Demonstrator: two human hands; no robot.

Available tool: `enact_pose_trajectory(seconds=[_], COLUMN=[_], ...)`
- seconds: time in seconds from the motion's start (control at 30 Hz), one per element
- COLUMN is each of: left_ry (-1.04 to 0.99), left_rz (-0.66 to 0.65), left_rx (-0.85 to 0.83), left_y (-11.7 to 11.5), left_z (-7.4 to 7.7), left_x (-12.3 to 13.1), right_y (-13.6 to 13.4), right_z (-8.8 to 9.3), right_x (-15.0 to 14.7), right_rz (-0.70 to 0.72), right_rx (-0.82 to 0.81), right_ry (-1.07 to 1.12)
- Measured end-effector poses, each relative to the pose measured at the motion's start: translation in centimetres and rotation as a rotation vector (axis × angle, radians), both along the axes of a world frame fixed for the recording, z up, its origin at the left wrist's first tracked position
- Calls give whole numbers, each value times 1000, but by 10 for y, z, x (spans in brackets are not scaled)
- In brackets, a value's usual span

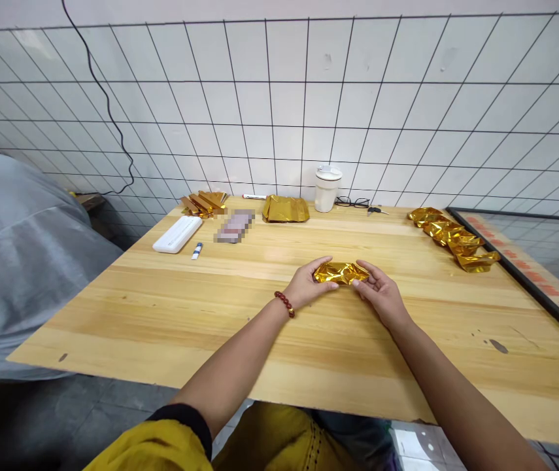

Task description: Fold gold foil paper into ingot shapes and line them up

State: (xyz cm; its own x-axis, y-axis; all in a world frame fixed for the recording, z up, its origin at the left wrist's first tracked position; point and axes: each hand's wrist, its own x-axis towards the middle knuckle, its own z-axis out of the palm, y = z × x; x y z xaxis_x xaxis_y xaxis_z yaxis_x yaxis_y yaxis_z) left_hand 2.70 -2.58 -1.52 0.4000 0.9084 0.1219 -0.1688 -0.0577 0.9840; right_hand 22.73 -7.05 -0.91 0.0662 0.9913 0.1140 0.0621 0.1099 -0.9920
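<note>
Between my two hands, just above or on the wooden table (201,327), is a shiny piece of folded gold foil paper (340,273), shaped like a small boat. My left hand (306,281) pinches its left end between thumb and fingers. On the right end, my right hand (380,291) grips with thumb in front and fingers behind. Several similar folded gold foil pieces (465,245) lie in a row at the right. A stack of flat gold foil sheets (286,209) rests near the wall, and folded gold strips (205,204) are piled at the back left.
A white cup (327,190) stands by the tiled wall, beside glasses (352,202) and keys (377,210). At left lie a white box-like device (178,234), a small blue-and-white item (197,250) and a marker (254,197). A black-framed panel (529,261) borders the right; grey cloth (24,248) bulges at left.
</note>
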Motion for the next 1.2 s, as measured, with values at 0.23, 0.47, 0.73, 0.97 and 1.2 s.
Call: enact_pose_trajectory(seconds=[0.23, 0.47, 0.73, 0.97, 1.2], left_ry=[-30, -139, -223, -142, -84], left_rz=[33, 60, -42, -24, -35], left_rx=[-44, -31, -69, -106, -78], left_y=[0, 2, 3, 6, 4], left_z=[-1, -2, -7, -13, -12], left_x=[1, 2, 3, 6, 3], right_y=[1, 3, 5, 6, 4], right_z=[-2, -5, -7, -4, 1], right_x=[4, 5, 6, 4, 3], right_rz=[7, 4, -14, -58, -9], right_rx=[62, 43, 68, 92, 88], right_ry=[30, 43, 49, 44, 19])
